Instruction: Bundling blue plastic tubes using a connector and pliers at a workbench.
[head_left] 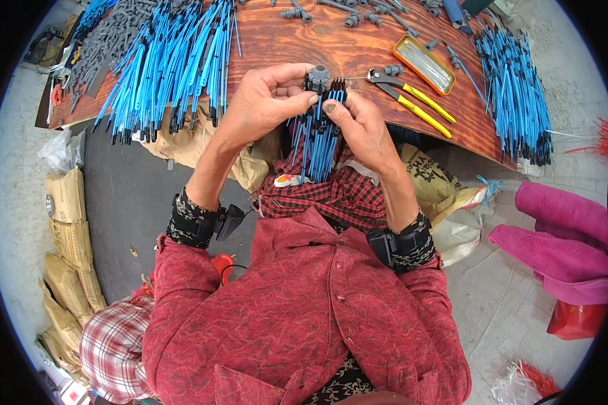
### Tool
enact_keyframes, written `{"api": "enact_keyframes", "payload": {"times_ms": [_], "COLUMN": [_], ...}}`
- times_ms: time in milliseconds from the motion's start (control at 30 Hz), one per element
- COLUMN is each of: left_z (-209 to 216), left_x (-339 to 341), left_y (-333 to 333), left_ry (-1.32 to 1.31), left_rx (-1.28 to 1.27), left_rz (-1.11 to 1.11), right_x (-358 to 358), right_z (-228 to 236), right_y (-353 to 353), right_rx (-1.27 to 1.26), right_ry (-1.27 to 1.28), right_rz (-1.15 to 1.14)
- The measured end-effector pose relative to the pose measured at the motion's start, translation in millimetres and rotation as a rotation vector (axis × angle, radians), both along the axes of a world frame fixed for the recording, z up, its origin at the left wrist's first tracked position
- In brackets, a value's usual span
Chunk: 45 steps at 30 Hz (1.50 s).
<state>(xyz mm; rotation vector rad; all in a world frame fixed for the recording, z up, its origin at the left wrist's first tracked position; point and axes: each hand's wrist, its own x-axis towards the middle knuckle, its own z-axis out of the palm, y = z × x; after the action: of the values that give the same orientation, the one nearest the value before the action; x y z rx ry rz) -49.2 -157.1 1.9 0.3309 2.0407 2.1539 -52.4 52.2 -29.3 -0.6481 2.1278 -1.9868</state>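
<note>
Since everything here sits around the yellow-handled pliers (429, 104), I'll use those as the landmark. Just left of them, the left hand (269, 101) has one grey fitting (319, 78) clamped: thumb tip against its lower left side, other fingers curled behind. The right hand (365, 128), also left of the pliers but closer, is pinched on one blue bundle (322, 145), thumb across the front near its black upper ends, strands hanging below the thumb. Can't really see those back fingers, and I can't count the strands either. One thin wire (355, 78) pokes out from the hands toward the pliers' head.

Other counts: one pair of pliers, one orange tin (444, 90) of thin pins just beyond them, one big blue heap (513, 94) off to their right, another blue pile (175, 67) well left.
</note>
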Motion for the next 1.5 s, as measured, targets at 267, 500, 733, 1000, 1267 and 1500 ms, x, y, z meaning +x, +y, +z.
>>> {"api": "enact_keyframes", "payload": {"times_ms": [267, 500, 733, 1000, 1267, 1500], "left_z": [4.3, -2.7, -5.2, -2.5, 6.1, -1.3], "left_x": [-2.6, 1.5, 2.2, 8.7, 9.6, 8.8], "left_y": [-3.6, -15.4, -20.8, -17.5, -3.2, -4.7], "left_ry": [-0.018, 0.013, 0.011, 0.066, 0.038, 0.080], "left_rx": [0.061, 0.036, 0.042, -0.050, 0.021, -0.057], "left_rz": [-0.098, -0.128, -0.089, -0.091, -0.129, -0.070], "right_x": [3.3, 8.0, 13.8, 15.5, 19.6, 15.6], "right_z": [0.7, 5.6, 7.9, 8.1, 13.6, 10.8], "right_y": [-1.2, -6.1, -17.2, -14.7, 0.9, -1.2], "right_rx": [-0.018, 0.080, 0.195, 0.198, 0.079, 0.042], "right_ry": [-0.028, 0.016, 0.143, 0.099, -0.040, -0.074], "right_rz": [-0.018, -0.054, -0.164, -0.143, -0.002, 0.021]}}
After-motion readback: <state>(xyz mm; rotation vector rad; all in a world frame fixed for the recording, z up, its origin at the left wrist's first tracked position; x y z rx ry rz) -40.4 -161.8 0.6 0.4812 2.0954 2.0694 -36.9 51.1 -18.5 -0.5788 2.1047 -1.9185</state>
